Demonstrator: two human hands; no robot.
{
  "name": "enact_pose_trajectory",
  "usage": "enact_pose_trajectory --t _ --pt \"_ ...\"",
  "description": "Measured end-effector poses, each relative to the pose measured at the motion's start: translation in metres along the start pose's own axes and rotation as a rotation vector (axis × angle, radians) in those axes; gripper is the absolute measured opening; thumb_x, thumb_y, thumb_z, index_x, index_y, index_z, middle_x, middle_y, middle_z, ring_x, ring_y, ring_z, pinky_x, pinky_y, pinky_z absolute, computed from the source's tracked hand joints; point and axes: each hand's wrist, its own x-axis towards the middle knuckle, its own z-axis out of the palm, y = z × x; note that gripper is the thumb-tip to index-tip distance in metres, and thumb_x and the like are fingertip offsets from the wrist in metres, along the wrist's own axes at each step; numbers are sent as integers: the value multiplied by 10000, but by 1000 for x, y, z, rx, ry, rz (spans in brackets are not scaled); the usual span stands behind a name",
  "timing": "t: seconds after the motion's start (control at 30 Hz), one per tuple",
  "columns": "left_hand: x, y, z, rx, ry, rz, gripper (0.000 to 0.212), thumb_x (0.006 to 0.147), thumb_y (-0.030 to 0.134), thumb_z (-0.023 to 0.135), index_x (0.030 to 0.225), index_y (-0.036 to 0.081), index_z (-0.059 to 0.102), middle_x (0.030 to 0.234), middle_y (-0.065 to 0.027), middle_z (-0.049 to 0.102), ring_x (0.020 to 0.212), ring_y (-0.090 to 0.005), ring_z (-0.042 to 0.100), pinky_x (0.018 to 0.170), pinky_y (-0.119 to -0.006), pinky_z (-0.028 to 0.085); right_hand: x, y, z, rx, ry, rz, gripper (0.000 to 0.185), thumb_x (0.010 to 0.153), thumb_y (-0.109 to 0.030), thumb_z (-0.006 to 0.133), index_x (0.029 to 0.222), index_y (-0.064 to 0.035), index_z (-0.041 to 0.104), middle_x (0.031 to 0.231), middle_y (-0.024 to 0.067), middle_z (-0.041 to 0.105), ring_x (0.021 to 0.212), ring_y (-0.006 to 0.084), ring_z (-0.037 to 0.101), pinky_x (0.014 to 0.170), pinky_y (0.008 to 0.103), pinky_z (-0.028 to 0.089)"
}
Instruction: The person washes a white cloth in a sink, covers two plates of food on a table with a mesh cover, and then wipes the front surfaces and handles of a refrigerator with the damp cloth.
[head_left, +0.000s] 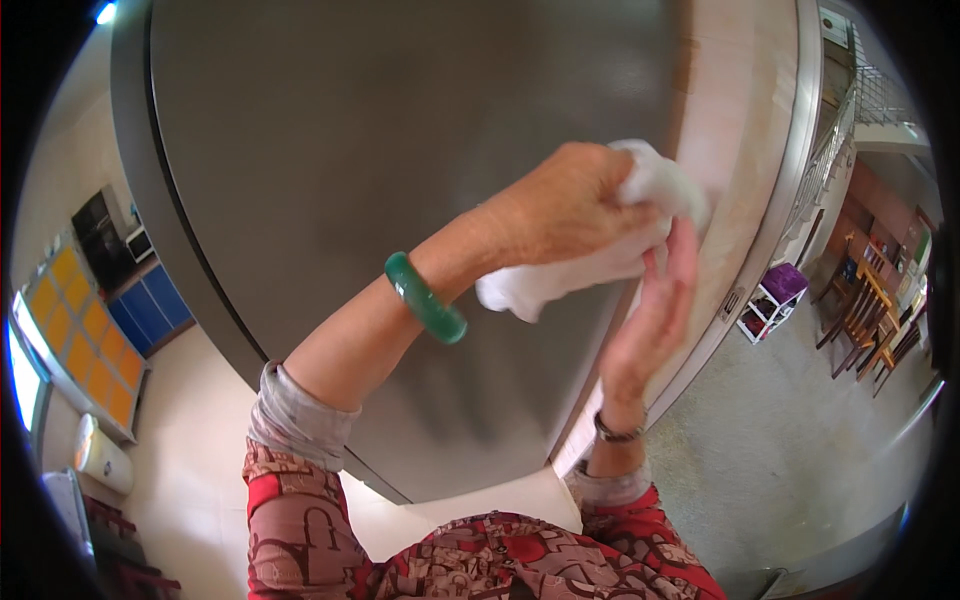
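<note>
My left hand (574, 206), below a green bangle on the wrist, grips a bunched white cloth (577, 270), blurred at its upper end. My right hand (660, 307) is raised beside it, fingers extended upward, the fingertips against or just by the cloth; whether they touch is unclear. A dark band sits on the right wrist. Both hands are in front of a large flat dark-grey panel (375, 150), near its right edge. Part of the cloth hangs below the left hand.
A pale wall strip and a metal frame (787, 195) run along the panel's right. Farther right stand a small white rack (772, 307) and wooden chairs (862, 315). On the left are an orange-panelled cabinet (90, 330) and blue cupboards (154, 304).
</note>
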Motion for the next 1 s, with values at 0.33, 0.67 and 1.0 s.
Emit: enact_pose_trajectory --t 0.33,0.67,1.0 --pt "-20 39 -59 -192 -123 161 420 801 166 636 1143 -36 497 829 -55 582 739 -116 501 651 -282 447 98 46 43 -393 23 -679 588 830 -301 585 1294 14 407 1321 242 380 1246 447 304 1033 545 199" --pt "-71 -23 -164 1170 1097 16 468 884 326 506 1290 102 444 1370 -113 389 1302 -290 307 1052 -445 219 239 61 154 -696 -103 -787 838 760 -542 534 1370 -37 260 1353 240 286 1236 431 261 998 585 164" --pt "-81 -65 -161 1467 1087 -98 578 929 394 302 1394 58 238 1461 -131 220 1372 -277 140 1080 -482 43 160 -4 260 -365 -322 -1021 787 753 -535 560 1337 -49 355 1333 226 330 1248 418 283 1030 584 162"
